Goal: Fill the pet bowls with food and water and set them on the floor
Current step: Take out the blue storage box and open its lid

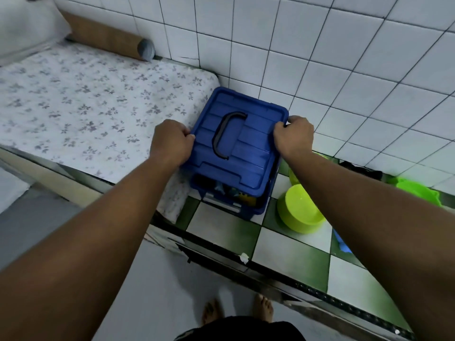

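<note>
A blue plastic storage box (234,203) stands on the tiled counter, with a blue lid (246,141) that has a dark carry handle (225,134). My left hand (172,141) grips the lid's left edge and my right hand (293,136) grips its right edge. The lid sits tilted, its near edge raised off the box, and packets show through the gap. A lime green pet bowl (300,212) lies upside down just right of the box. Behind my right forearm a second green bowl (294,177) is partly hidden. A third green bowl (418,190) shows at the far right.
A floral cloth (86,102) covers the counter to the left, with a cardboard tube (110,40) at the wall. The counter (221,227) has green and white tiles and a metal front edge. A blue item (341,244) peeks from under my right arm. My bare feet stand on the floor below.
</note>
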`<state>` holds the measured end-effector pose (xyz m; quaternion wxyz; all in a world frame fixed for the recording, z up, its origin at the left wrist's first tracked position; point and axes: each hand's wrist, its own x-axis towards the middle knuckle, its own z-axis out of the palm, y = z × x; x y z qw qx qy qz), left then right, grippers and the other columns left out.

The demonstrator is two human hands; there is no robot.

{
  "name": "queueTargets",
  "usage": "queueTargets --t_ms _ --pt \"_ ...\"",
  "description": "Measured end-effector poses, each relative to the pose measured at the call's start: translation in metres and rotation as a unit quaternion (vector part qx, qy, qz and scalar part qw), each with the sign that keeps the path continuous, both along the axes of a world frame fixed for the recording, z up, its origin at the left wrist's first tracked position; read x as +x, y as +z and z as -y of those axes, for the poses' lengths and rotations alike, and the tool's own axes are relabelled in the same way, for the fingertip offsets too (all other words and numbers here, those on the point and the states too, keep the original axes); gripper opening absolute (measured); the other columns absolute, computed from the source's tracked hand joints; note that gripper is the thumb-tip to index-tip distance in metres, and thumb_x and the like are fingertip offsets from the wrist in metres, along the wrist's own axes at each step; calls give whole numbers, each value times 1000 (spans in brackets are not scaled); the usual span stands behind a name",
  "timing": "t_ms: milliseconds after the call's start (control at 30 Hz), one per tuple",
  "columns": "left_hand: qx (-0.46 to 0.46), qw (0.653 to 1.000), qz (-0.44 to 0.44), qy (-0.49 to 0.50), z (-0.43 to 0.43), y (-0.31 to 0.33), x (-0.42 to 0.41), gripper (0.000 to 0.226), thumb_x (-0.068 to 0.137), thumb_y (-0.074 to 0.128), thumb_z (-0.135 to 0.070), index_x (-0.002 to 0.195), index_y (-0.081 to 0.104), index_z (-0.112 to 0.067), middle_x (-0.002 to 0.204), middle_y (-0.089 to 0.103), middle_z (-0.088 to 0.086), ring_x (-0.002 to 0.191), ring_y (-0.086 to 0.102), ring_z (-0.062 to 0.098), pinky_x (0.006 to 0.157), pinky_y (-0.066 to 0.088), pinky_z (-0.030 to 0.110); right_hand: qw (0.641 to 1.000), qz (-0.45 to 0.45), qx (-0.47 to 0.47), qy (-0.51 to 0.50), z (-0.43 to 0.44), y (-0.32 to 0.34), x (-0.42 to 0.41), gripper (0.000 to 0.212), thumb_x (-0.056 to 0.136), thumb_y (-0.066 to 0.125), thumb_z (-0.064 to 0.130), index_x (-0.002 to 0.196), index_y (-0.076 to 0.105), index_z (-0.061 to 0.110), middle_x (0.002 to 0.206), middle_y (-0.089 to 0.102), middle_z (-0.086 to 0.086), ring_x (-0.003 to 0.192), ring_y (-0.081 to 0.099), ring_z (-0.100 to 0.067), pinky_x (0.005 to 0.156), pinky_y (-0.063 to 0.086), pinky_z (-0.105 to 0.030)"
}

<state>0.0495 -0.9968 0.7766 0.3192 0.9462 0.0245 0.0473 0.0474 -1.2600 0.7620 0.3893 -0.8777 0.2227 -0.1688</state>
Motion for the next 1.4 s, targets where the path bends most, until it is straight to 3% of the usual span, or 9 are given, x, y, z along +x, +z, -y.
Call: queueTargets --t_ms 133,300,467,667,833,967,1100,1233,1400 --pt "3 1000 21 18 -20 23 8 23 97 66 -19 109 76 -3 108 75 16 99 69 27 83 50 26 1000 22 -13 7 -19 18 11 33 90 53 18 103 69 -7 102 72 -19 95 67 -33 78 51 -30" --pt "15 998 42 50 -63 40 18 24 95 67 -18 112 76 -3 115 74 15 105 68 26 83 46 23 998 19 14 55 -53 28 37 26 84 56 20 68 59 -1 64 61 -12 59 59 -23 55 50 -29" --pt "26 994 33 100 -108 42 26 24 96 65 -13 114 75 -2 116 72 17 106 67 30 79 45 25 994 16 30 105 -103 36 61 21 84 60 20 69 66 5 62 55 -11 57 52 -18 39 35 -17" --pt "36 988 16 147 -156 30 44 17 96 61 -6 104 76 -3 105 71 15 98 66 31 77 47 29 978 -41 112 171 -154 30 86 23 77 60 12 77 68 -10 72 72 -23 66 72 -36 63 61 -52" --pt "70 986 -6 152 -186 24 67 23 89 58 5 78 55 -15 72 47 -3 78 54 22 71 47 32 971 -95 93 198 -182 31 102 17 70 74 7 71 57 8 75 66 -11 70 65 -22 58 51 -29" --pt "96 985 -6 140 -201 19 81 48 85 57 11 64 37 -28 67 34 -12 71 45 14 67 39 28 967 -96 145 188 -194 25 117 14 61 67 10 69 56 10 78 73 -20 77 74 -34 69 62 -46" --pt "92 985 -4 147 -206 14 85 33 84 56 13 81 58 -20 74 51 -5 77 53 17 72 42 30 970 -98 128 180 -201 20 124 9 76 65 5 73 57 8 63 70 -11 59 71 -24 48 55 -28" --pt "75 985 21 153 -209 6 86 43 88 52 12 116 76 -11 115 72 13 102 67 31 85 54 35 967 -100 155 178 -202 11 132 17 82 64 12 87 68 -4 64 72 -14 59 73 -28 71 61 -52" --pt "115 984 21 134 -209 -1 83 37 83 47 12 80 55 -23 82 53 -1 75 51 20 70 44 33 965 -110 125 201 -202 8 134 32 82 66 15 100 69 -12 70 72 -18 69 73 -36 70 61 -52"
